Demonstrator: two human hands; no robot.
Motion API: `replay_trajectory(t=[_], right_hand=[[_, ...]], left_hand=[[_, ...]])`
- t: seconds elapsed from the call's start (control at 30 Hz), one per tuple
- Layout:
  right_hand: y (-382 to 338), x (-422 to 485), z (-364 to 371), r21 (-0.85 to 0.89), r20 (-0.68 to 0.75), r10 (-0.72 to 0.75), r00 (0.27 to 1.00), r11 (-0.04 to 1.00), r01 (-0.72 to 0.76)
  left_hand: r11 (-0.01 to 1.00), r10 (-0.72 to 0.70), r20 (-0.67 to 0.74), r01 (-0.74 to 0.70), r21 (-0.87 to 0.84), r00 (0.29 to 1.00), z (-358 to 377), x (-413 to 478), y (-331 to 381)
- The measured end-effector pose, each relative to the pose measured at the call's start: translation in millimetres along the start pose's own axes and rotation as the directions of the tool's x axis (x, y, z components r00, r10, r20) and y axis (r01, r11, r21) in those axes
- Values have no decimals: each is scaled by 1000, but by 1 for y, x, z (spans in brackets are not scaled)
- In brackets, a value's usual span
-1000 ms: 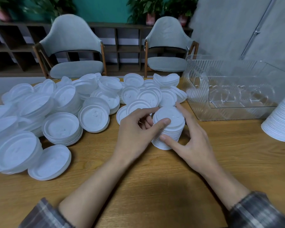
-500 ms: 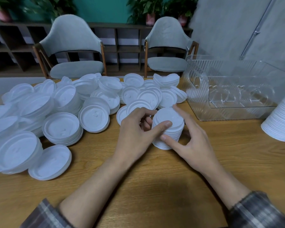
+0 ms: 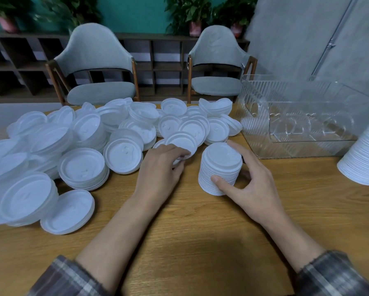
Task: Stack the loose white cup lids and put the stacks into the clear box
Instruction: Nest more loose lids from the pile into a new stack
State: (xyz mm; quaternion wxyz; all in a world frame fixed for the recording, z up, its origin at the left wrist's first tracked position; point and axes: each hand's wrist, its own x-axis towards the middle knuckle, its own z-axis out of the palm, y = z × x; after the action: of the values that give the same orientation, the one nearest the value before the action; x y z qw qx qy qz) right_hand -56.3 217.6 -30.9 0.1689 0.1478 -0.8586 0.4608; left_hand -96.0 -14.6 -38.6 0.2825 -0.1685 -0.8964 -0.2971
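At bottom edge, two plaid sleeves, bare forearms reaching out over wooden table; left hand fingers curled in, tips pinching near rim of one loose lid at front of the pile; how the thumb sits under it, cannot tell; right hand spread wide in a C round the short stack of lids, thumb pressed on front lower side, fingers wrapped round the back right, index tip near top rim; stack stands upright on the table, just right of the pinched lid, not touching it; pile of loose white lids covers left and middle of table, many overlapping, some part-nested, some tilted; taller second stack at right edge, leaning, partly cut off; clear box behind right hand, ribbed walls, open top, near the short stack but apart; contents hard to read through the plastic; beyond table, two grey chairs with wood frames; dark cubby shelf along the back; potted plants on top; teal wall; grey wall at right.
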Motion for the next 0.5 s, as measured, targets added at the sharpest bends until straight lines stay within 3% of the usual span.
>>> replay_trajectory(t=[0.1, 0.23, 0.37, 0.5], right_hand=[[0, 0, 0, -7, 7, 2, 1000, 1000, -2], [0, 0, 0, -18, 8, -3, 1000, 1000, 3], [-1, 1, 0, -24, 9, -10, 1000, 1000, 10], [-2, 2, 1, -10, 7, -9, 1000, 1000, 9]], left_hand=[[999, 16, -51, -18, -33, 999, -3, 0, 3], [963, -107, -129, 70, -259, 986, -12, 0, 17], [777, -317, -82, 209, -593, 945, -23, 4, 36], [584, -465, -32, 279, -762, 885, -31, 9, 42]])
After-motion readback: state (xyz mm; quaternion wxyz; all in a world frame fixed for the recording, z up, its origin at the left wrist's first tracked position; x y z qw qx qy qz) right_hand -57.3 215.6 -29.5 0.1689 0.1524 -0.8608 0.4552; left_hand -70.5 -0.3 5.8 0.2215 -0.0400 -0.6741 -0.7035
